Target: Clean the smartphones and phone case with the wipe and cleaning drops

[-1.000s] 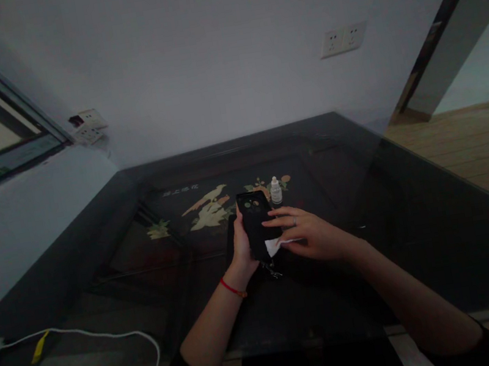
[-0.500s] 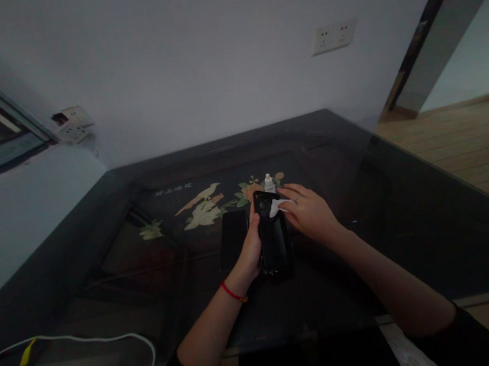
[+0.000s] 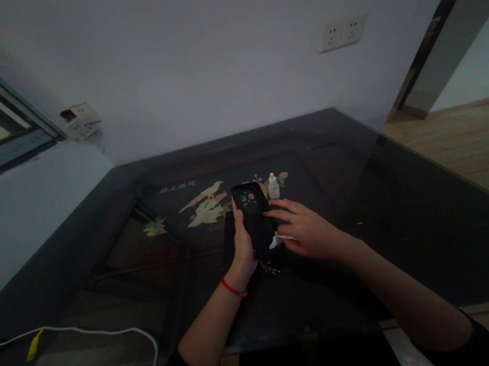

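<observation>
Table: a broad, glossy black tabletop (image 3: pixel 421 241) fills the lower view, inlaid with a pale bird-and-flower picture (image 3: pixel 206 210) beyond the hands.
Right hand: the right hand (image 3: pixel 307 230) comes in from the right, its fingers reaching left over the case's right edge; thumb and fingers pinch the cloth.
Left hand: the left hand (image 3: pixel 243 244), with a red cord bracelet (image 3: pixel 234 288) at its wrist, grasps the case along its left long side, thumb up that edge.
Phone case: a black, rounded-rectangle phone case (image 3: pixel 253 225) lies between the two hands, centre of view, seemingly raised off the table. Its long axis points away from the person, far end slightly leftward. The picture's colours show through holes near that far end.
Nearer hand: both are at the case; the left supports it, the right reaches across from the opposite side.
Dark slab: a flat, black, rectangular object (image 3: pixel 228 235) lies on the table, partly hidden behind the left hand and case.
Bottle: a small white dropper bottle (image 3: pixel 274 188) stands upright just beyond the right fingertips.
Cloth: a small, thin white cloth or tissue (image 3: pixel 275 241) sits over the case's lower right part, well short of the holes; whether it presses the surface, I cannot tell.
Chain: a silvery metal charm chain (image 3: pixel 270 268) hangs from the near end.
</observation>
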Motion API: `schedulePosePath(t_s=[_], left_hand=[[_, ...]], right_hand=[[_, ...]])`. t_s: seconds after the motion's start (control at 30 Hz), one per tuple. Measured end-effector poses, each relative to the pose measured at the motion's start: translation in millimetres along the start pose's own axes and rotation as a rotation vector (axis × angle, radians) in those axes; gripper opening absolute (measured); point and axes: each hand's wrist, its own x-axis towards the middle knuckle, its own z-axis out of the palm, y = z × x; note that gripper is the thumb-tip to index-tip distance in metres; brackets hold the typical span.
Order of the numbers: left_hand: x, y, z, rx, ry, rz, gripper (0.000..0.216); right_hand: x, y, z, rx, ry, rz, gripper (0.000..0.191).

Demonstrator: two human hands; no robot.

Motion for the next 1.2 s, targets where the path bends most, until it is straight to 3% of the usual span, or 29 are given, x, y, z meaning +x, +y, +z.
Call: schedulePosePath(t_s=[0.1,0.17,0.3,0.37,0.6,0.73,0.83,0.97,1.1,1.2], left_hand=[[2.3,1.6,-1.6,-0.013,0.027,-0.007,0.043],[0.8,3.3,0.6,-0.015,0.055,-0.071,0.044],[-7.6,6.3,10.0,-0.024,0.042,-0.25,0.048],[-11.7,6.4,14.1,-0.035,0.012,-0.314,0.048],[-4.7,10.2,8.7,-0.048,0.074,-0.322,0.045],[3.8,16.1,3.0,-0.073,0.002,-0.305,0.055],[2.7,16.5,5.2,-0.067,-0.049,-0.296,0.057],[-5.0,12.9,12.2,-0.037,0.003,-0.354,0.048],[-7.2,9.9,12.5,-0.031,0.046,-0.392,0.045],[-3.1,9.3,7.8,-0.022,0.011,-0.366,0.046]], right_hand=[[0.9,-3.8,-1.6,0.044,-0.035,-0.023,0.013],[1.9,-3.5,-3.3,0.097,0.019,-0.02,0.015],[2.4,3.1,-4.1,0.118,0.352,0.139,0.019],[1.7,7.2,-1.2,0.056,0.449,0.201,0.021],[0.2,5.7,6.4,0.024,0.216,0.018,0.024],[0.9,-1.2,-2.4,0.12,0.132,-0.101,0.021],[0.9,-1.0,-4.4,0.13,0.189,-0.057,0.022],[0.5,3.2,2.0,-0.001,0.329,0.058,0.028],[1.3,3.7,7.2,-0.132,0.294,0.02,0.03],[2.1,1.6,6.1,-0.117,0.205,-0.03,0.029]])
